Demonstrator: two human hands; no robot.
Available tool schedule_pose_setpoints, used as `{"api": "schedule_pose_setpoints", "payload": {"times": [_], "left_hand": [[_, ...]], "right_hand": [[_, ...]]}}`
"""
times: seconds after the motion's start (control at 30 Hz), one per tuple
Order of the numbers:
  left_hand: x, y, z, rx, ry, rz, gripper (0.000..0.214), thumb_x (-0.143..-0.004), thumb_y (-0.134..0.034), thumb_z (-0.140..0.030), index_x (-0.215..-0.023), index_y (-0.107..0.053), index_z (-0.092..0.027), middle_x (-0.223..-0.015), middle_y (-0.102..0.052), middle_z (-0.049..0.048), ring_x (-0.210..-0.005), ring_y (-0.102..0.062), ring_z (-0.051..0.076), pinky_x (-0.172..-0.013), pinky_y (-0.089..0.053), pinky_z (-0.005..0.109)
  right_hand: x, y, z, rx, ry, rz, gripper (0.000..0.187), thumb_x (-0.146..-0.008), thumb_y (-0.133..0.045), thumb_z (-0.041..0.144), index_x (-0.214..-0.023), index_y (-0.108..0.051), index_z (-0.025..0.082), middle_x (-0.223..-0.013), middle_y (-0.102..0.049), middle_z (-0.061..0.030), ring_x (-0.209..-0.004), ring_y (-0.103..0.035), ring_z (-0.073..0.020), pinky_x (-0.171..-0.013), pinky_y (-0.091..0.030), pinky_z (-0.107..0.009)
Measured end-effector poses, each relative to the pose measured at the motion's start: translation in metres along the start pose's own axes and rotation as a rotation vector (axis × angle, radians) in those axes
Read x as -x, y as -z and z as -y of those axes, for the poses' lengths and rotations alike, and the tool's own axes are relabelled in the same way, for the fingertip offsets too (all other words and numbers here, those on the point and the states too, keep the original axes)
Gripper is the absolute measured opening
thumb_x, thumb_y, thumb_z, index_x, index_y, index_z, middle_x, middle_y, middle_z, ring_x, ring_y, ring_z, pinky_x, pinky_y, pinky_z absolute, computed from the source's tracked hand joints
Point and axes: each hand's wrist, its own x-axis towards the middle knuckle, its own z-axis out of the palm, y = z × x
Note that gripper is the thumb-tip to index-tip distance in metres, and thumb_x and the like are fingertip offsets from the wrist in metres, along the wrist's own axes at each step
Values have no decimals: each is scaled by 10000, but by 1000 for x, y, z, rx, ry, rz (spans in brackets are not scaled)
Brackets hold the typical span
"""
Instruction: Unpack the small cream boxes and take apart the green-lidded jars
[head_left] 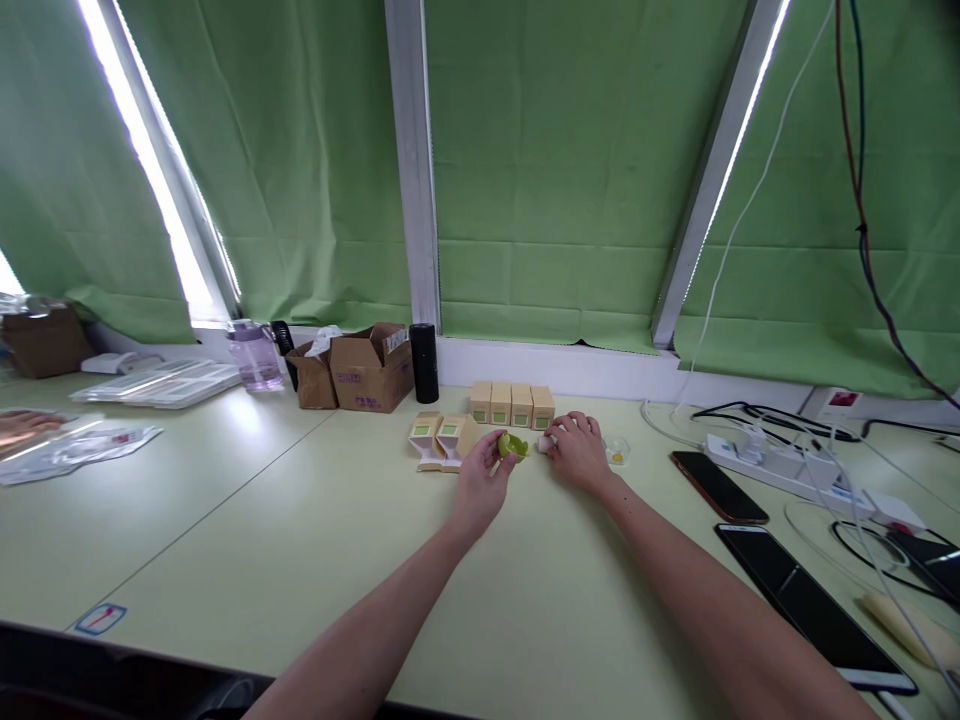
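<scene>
Bare forearms (397, 605) were extended forward, angled inward.
Left hand (481, 482) was curled, thumb (508, 463) opposing fingers (490, 440); right hand (580, 450) was near it, palm down, fingers bent.

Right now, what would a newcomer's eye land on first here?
Probably the broad green curtains filling the background. Then the left hand, mid-picture, holding a small green cup-like piece, with the right hand at a small white item beside it. Just behind stands a row of small tan boxes.
</scene>
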Motion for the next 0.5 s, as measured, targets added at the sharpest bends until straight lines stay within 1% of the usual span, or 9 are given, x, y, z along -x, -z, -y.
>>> {"api": "schedule_pose_setpoints", "payload": {"times": [0.1, 0.17, 0.3, 0.37, 0.4, 0.47, 0.5], "left_hand": [[1, 0, -1, -3, 1, 8, 461, -856, -810, -370, -1242, -646, -177, -1272, -710, 162, -1206, -684, 276, -1138, -494, 514], [1, 0, -2, 7, 0, 7, 460, -852, -813, -371, -1236, -649, -178, -1271, -711, 160, -1201, -686, 274, -1135, -497, 508], [1, -1, -4, 22, 8, 12, 459, -844, -817, -361, -1231, -649, -178, -1267, -712, 155, -1203, -685, 274, -1129, -504, 495], [1, -2, -7, 34, 24, 18, 464, -832, -826, -347, -1224, -646, -174, -1266, -712, 155, -1200, -686, 273, -1131, -501, 493], [1, -2, -9, 43, 34, 20, 472, -820, -835, -337, -1218, -643, -172, -1261, -713, 153, -1196, -687, 272, -1131, -499, 491], [2, -3, -13, 65, 55, 26, 490, -793, -852, -316, -1208, -635, -172, -1245, -718, 146, -1189, -688, 268, -1121, -506, 479], [3, -4, -15, 76, 62, 33, 496, -781, -858, -306, -1203, -632, -173, -1235, -721, 141, -1182, -689, 266, -1111, -512, 470]], "right_hand": [[2, 1, 1, -13, -2, 4, 312, -855, -657, 207, -1158, -724, 246, -1319, -673, -84, -1308, -425, -308, -1092, -243, -448], [3, 2, 2, -23, -3, 5, 365, -837, -664, 197, -1196, -706, 244, -1322, -675, -86, -1312, -426, -310, -1095, -241, -446], [10, 11, 4, -35, -12, -18, 459, -819, -662, 170, -1276, -653, 218, -1353, -654, -108, -1321, -425, -314, -1096, -249, -439], [17, 18, 9, -61, -30, -64, 407, -842, -624, 141, -1243, -654, 204, -1319, -667, -117, -1297, -450, -308, -1060, -286, -424], [22, 22, 14, -95, -40, -102, 358, -854, -602, 122, -1197, -664, 200, -1271, -687, -118, -1262, -480, -302, -1026, -313, -413], [33, 29, 28, -181, -38, -146, 242, -857, -586, 102, -1055, -682, 201, -1121, -729, -107, -1120, -561, -286, -934, -358, -396], [40, 33, 38, -221, -5, -126, 209, -851, -584, 93, -997, -681, 206, -1035, -740, -96, -1035, -592, -274, -898, -370, -390]]}}
